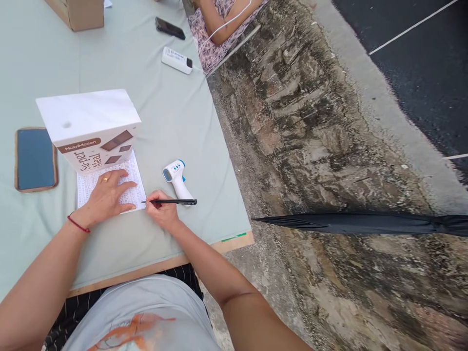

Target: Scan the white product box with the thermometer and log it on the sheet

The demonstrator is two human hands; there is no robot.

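Observation:
My left hand lies on a sheet of paper covered in small rows of print or writing, its fingers spread and curved. A ring and a red cord bracelet are on that hand and wrist. A black pen is pinched in my right hand, its tip at the paper's right edge. Over the far part of the paper stands a white and brown printed box, hiding what is under it. To the right of the paper, a white and blue infrared thermometer lies on the cloth, partly behind the pen.
A phone in a brown case lies at the left. Farther back are a white device, a dark phone and a cardboard box. Another person's arm is beyond the table edge. A folded black umbrella extends from the right.

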